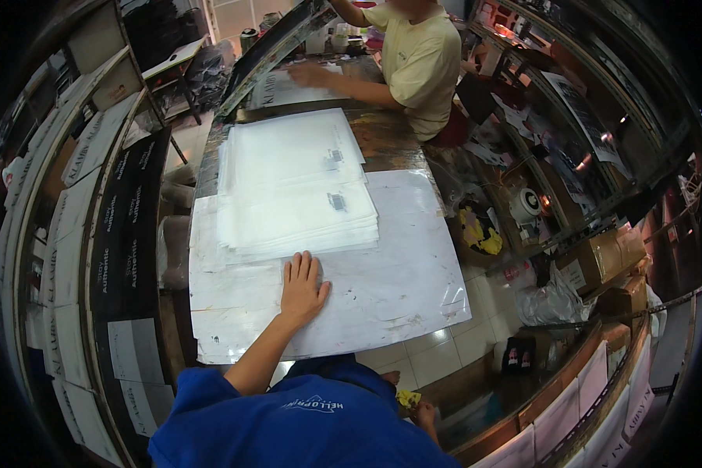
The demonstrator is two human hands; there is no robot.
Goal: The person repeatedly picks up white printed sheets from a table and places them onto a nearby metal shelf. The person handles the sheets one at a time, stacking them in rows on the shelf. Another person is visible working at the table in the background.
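Two piles of thin white sheets are laid on the desk [382,160], one behind the other, nearer to its left edge than to its right edge. The near pile [288,222] is set straight ahead of the left hand [301,295], toward the far edge of the desk, with its long side running from left to right. The far pile [281,148] is seen just past it. The left hand is much nearer to the sheets than the right hand [425,414]. It is laid flat, palm down, on the big white cover [398,285], with its fingers a little spread and pointed at the front edge of the near pile. Whether that edge is touched by the fingertips cannot be told. The right hand is kept low, below the near edge of the desk and well apart from both piles, and a yellow cloth [408,398] looks to be pinched in its fingers. At the far end of the desk, a dark frame [269,58] is tipped up beside a co-worker [421,66].
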